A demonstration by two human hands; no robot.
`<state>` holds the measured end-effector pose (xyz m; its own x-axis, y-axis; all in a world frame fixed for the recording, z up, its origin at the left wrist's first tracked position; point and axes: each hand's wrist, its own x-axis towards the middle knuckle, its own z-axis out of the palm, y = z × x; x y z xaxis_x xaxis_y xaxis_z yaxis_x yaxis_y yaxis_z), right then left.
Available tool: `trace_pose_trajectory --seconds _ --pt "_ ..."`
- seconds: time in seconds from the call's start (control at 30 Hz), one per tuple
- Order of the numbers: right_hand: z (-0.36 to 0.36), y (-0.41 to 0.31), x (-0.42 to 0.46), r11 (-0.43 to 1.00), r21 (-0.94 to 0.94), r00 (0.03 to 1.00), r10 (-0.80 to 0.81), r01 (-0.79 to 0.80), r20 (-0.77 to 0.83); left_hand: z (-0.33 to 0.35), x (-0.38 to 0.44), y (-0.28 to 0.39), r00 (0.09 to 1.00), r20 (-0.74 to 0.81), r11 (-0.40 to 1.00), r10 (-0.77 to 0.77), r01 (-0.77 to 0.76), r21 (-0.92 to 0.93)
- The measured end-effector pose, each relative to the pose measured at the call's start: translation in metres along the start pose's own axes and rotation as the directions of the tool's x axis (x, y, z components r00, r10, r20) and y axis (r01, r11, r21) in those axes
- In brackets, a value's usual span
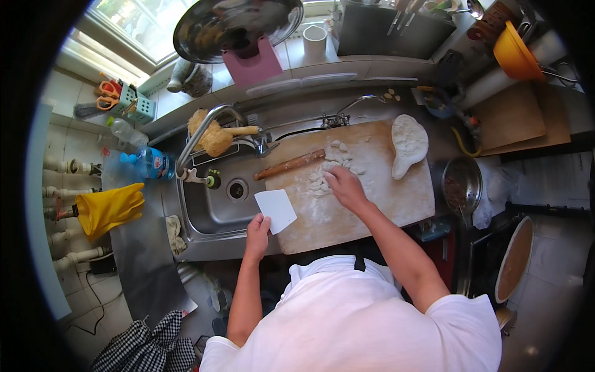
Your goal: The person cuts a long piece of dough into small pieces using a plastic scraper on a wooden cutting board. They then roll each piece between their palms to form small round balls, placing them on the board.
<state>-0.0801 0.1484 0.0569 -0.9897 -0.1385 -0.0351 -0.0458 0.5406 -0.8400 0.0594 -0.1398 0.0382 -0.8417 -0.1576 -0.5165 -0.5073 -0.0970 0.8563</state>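
My left hand grips a white plastic dough scraper by its lower edge, over the left end of the wooden board. My right hand is at the pile of small floured dough pieces in the middle of the board. Its fingertips point down at the pieces; whether they pinch one is hidden. A wooden rolling pin lies left of the pile, tilted. At the board's right end rests a ladle-shaped scoop full of white flour. Loose flour dusts the wood around the pile.
Left of the board is a steel sink with a curved faucet. A metal bowl of brownish filling stands beyond the board's right edge. A large pot lid leans in a pink holder at the back. Yellow rubber gloves hang at left.
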Motion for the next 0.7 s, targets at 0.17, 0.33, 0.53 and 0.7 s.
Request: trace_pose_trajectory --seconds 0.17,0.33,0.53,0.7 --pt "-0.079 0.081 -0.072 0.565 0.454 0.627 0.779 -0.689 -0.018 0.009 0.041 0.000 0.994 0.105 1.000 -0.013 0.011 0.023" --pt "-0.108 0.092 -0.045 0.212 0.907 0.594 0.803 -0.364 0.051 0.031 0.056 0.014 0.991 0.124 0.994 -0.051 0.038 0.103" --pt "-0.111 0.117 -0.020 0.156 0.958 0.716 0.695 -0.239 0.065 0.055 0.047 0.024 0.992 0.121 0.995 -0.044 0.033 0.091" --pt "-0.148 0.142 -0.018 0.142 0.962 0.726 0.683 -0.234 0.076 0.061 0.039 0.006 0.990 0.127 0.994 -0.060 0.048 0.099"
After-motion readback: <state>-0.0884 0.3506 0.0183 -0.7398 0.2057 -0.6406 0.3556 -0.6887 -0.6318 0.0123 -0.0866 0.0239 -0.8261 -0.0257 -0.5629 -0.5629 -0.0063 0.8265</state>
